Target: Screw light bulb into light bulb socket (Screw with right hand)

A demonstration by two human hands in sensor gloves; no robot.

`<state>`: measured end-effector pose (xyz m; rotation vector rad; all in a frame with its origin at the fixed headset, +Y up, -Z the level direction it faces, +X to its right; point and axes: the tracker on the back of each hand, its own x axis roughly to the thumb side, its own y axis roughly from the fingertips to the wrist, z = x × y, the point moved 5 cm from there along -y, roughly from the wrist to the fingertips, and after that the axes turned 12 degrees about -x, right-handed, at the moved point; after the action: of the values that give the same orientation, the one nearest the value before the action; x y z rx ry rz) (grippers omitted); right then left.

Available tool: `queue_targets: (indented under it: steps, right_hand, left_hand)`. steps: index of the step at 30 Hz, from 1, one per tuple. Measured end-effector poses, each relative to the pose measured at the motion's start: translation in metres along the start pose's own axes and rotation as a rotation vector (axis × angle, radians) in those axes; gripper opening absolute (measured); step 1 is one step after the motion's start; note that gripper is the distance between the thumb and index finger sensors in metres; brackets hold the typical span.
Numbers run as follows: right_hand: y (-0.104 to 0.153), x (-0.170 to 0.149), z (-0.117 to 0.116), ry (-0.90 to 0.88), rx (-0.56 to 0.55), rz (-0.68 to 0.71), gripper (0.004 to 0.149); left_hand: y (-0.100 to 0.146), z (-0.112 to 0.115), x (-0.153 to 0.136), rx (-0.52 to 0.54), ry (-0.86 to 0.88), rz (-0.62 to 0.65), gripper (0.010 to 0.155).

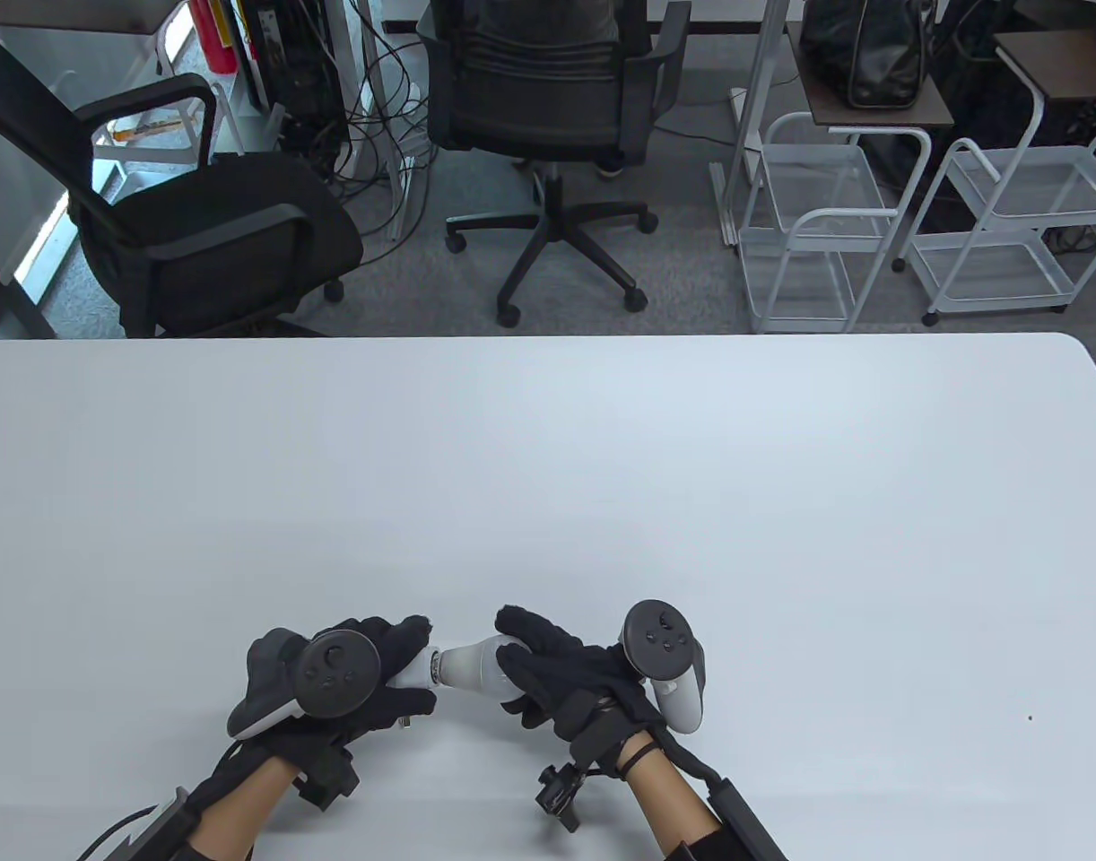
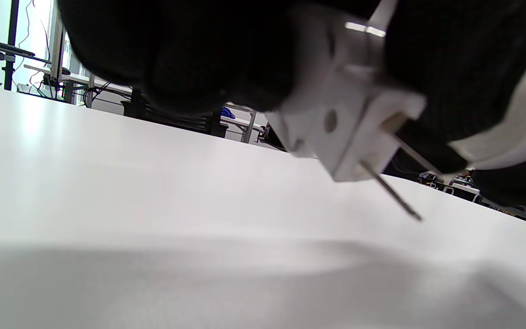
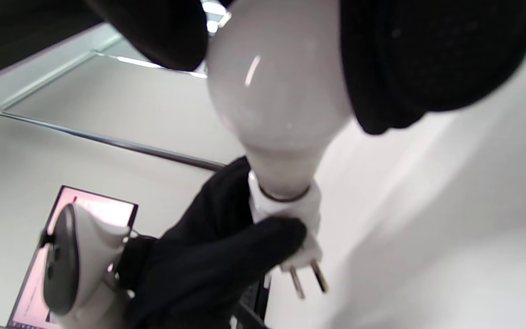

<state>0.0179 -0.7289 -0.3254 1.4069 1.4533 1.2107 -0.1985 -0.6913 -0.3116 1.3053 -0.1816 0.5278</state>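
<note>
The left hand (image 1: 333,686) grips the socket (image 1: 415,671), a small white plastic block with two thin metal prongs (image 3: 308,278) sticking out of its back. That hold likely keeps the socket from spinning while the bulb is turned. The right hand (image 1: 570,686) has its fingers (image 1: 534,628) wrapped round the light bulb (image 1: 476,668), which lies level just above the bench (image 1: 602,466) at the 6 o'clock edge of the table view, its neck pointing to 9 o'clock into the socket. A dark ring still shows at the joint, so the bulb is probably not fully seated. The bulb is smooth, glossy, milky white and pear-shaped; the gloves are soft black knit.
</note>
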Motion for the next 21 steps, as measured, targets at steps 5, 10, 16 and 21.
queue_targets:
  steps: [5, 10, 16, 21]
  right_hand:
    - [-0.0014, -0.0033, 0.0053, 0.007, -0.057, -0.028, 0.051]
    - [-0.0018, -0.0033, 0.0045, 0.004, -0.042, -0.021, 0.052]
    - [-0.0028, -0.0032, -0.0030, 0.007, 0.039, -0.036, 0.059]
    - [-0.0019, -0.0085, 0.0016, -0.020, -0.013, -0.069, 0.051]
  left_hand:
    - [-0.0006, 0.0012, 0.0023, -0.007, 0.002, 0.008, 0.076]
    - [-0.0009, 0.0014, 0.0025, -0.007, -0.010, 0.004, 0.076]
    - [-0.0005, 0.0009, 0.0041, -0.002, -0.043, 0.002, 0.076]
    - [-0.0013, 0.0016, 0.0055, -0.006, -0.034, 0.010, 0.076]
